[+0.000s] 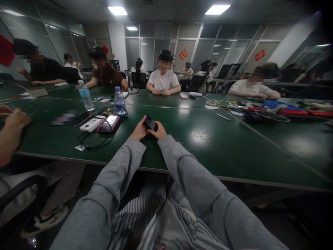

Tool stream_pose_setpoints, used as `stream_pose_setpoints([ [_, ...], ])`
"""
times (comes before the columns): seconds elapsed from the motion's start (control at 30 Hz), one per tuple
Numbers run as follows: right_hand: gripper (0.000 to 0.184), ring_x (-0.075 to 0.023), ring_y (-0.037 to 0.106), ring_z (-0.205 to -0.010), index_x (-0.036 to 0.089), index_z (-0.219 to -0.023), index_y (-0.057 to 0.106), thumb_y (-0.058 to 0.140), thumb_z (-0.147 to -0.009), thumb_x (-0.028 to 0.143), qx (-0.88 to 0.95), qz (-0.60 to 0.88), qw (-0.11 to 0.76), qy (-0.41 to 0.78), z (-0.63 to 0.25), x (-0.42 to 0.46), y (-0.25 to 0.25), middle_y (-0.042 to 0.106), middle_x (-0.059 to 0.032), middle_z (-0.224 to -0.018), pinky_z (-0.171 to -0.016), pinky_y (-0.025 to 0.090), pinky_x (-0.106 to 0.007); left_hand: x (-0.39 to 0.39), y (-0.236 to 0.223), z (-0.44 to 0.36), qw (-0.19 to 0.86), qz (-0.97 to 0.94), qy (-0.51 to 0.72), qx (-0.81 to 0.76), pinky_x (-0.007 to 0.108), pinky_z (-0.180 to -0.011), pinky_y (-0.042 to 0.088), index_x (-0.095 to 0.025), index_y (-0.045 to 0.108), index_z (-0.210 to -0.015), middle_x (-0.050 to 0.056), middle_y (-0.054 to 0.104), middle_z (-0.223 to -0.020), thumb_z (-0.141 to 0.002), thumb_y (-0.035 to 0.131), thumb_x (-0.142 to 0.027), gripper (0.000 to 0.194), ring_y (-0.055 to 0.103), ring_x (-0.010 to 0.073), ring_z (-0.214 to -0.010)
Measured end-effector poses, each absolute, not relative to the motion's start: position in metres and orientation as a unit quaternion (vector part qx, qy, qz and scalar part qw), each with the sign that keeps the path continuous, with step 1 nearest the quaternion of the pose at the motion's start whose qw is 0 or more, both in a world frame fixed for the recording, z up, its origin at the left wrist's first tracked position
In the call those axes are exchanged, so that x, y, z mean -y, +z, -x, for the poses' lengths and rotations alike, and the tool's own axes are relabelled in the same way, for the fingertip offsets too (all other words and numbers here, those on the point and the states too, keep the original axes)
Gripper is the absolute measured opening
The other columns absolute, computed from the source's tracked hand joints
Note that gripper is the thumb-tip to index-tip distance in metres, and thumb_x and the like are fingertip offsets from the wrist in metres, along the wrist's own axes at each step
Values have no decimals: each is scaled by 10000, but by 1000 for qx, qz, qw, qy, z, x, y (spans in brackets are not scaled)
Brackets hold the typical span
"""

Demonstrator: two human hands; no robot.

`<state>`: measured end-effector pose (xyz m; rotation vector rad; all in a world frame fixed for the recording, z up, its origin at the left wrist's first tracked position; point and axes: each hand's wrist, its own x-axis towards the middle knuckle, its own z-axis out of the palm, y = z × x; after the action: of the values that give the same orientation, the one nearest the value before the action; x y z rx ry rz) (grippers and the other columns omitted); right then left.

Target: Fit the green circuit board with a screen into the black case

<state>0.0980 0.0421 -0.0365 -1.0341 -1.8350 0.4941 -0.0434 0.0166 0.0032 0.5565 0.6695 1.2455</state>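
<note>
Over the green table, right in front of me, I hold a small black box-like device with pale marks on its face. Its exact kind is too small to make out. My left hand grips the left side of it. On the opposite side, my right hand is closed around its edge, thumb near the front face. Both forearms, in grey sleeves, stretch forward over the table edge. The undersides of my fingers and the back of the device are hidden.
Left of my hands lie a white power bank, a red-edged phone and a black cable. Two water bottles stand behind them. Tangled cables and tools lie far right, near a pen-like rod. A neighbour's hand rests at left; several people sit opposite.
</note>
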Motion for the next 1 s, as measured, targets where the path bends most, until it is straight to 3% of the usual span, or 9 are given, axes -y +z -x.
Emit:
stream_pose_setpoints([
  [0.33, 476, -280, 611, -1036, 163, -1130, 547, 701, -714, 334, 763, 440, 444, 164, -97, -39, -36, 635, -134, -1104, -925, 479, -446, -18, 2, 44, 723, -243, 562, -320, 279, -623, 522, -146, 654, -867, 54, 685, -751, -879, 559, -530, 396, 646, 155, -660],
  [0.67, 469, -282, 601, -1055, 169, -1123, 544, 697, -702, 308, 764, 426, 456, 163, -97, -42, -38, 630, -134, -1105, -940, 472, -455, -16, 2, 44, 718, -255, 557, -330, 269, -589, 515, -158, 661, -838, 65, 677, -740, -815, 535, -678, 536, 645, 163, -670],
  [1.0, 500, -254, 608, -1016, 187, -1149, 515, 704, -700, 298, 754, 430, 452, 206, -97, -48, -45, 614, -105, -1088, -928, 477, -447, -24, -4, 43, 702, -252, 562, -358, 227, -557, 493, -152, 660, -836, 37, 672, -732, -805, 671, -514, 364, 631, 120, -617],
])
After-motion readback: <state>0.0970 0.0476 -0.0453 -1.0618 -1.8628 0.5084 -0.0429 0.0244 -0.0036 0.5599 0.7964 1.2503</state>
